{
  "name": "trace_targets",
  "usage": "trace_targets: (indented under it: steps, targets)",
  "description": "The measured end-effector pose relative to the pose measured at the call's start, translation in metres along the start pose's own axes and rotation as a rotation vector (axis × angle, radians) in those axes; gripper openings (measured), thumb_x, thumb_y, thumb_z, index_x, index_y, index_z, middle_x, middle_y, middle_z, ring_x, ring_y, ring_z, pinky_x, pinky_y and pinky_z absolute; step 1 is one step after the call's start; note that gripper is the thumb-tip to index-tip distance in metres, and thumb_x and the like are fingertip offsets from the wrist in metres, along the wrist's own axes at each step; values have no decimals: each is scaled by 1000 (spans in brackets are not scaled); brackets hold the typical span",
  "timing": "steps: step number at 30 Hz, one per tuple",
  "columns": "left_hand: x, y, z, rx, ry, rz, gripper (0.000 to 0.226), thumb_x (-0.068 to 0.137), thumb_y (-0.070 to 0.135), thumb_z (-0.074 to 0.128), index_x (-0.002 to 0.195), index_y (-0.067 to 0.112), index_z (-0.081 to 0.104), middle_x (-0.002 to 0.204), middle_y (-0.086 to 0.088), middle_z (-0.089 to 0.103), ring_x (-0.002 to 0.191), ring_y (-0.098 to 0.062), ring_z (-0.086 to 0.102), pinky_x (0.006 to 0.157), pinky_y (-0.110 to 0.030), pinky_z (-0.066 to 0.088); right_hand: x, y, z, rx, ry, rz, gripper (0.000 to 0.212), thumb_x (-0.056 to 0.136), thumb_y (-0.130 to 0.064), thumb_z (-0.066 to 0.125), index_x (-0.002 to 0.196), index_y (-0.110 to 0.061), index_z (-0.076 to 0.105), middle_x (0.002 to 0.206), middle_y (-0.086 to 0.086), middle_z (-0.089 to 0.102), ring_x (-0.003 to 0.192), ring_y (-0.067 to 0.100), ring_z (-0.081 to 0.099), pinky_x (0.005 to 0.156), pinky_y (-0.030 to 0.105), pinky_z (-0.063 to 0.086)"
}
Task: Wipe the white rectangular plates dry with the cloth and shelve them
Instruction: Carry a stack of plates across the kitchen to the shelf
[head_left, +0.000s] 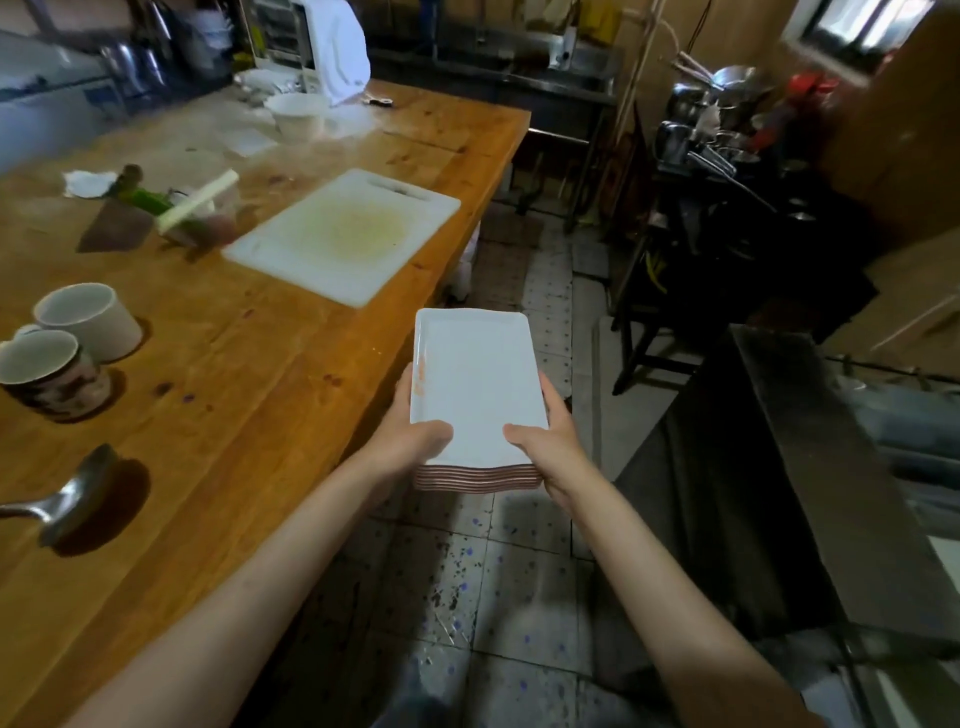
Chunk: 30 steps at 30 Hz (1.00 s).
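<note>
Beside wooden table (270, 364), plate stack (475, 384) gripped by left hand (415, 431), right hand (550, 441).

Plate stack (475, 384), left hand (410, 431), right hand (553, 441)

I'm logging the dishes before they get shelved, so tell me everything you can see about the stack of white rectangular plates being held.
The stack of plates is held level over the tiled floor, just past the wooden table's edge. The top plate is glossy white, ceramic-looking, with a raised rim, rounded corners and an orange smear on its left rim. Edges of the plates below look reddish-brown. The left hand and right hand grip the near sides, thumbs on top, fingers beneath. No cloth touches it.
</note>
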<state>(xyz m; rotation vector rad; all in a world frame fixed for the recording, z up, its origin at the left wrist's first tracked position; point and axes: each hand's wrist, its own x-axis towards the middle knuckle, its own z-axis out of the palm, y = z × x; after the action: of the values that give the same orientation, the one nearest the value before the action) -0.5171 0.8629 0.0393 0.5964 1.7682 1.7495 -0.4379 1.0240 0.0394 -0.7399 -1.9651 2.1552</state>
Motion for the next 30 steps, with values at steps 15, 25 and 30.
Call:
trace_targets:
  steps: [15, 25, 30]
  targets:
    - [227, 7, -39, -22, -69, -44, 101, 54, 30, 73, 139, 39, 20, 141, 4, 44, 128, -23, 47, 100, -51, 47, 200, -44, -24, 84, 143, -43, 79, 78, 15, 54, 141, -29, 38, 128, -4, 58, 113, 17, 58, 92, 42, 52]
    - [382, 19, -18, 14, -135, -28, 93, 50, 56, 83, 126, 55, 30, 133, 23, 49, 123, -5, 51, 101, -35, 48, 337, -75, -89, 75, 137, -39, 79, 72, 6, 60, 142, -23, 38, 130, 0, 58, 117, 21, 56, 95, 43, 50]
    - [470, 24, 6, 26, -104, -53, 114, 48, 60, 82, 143, 40, 22, 139, 15, 47, 126, -8, 50, 105, -42, 44, 417, -97, -138, 48, 115, -51, 83, 67, 6, 62, 142, -19, 37, 131, 4, 56, 117, 22, 55, 97, 45, 48]
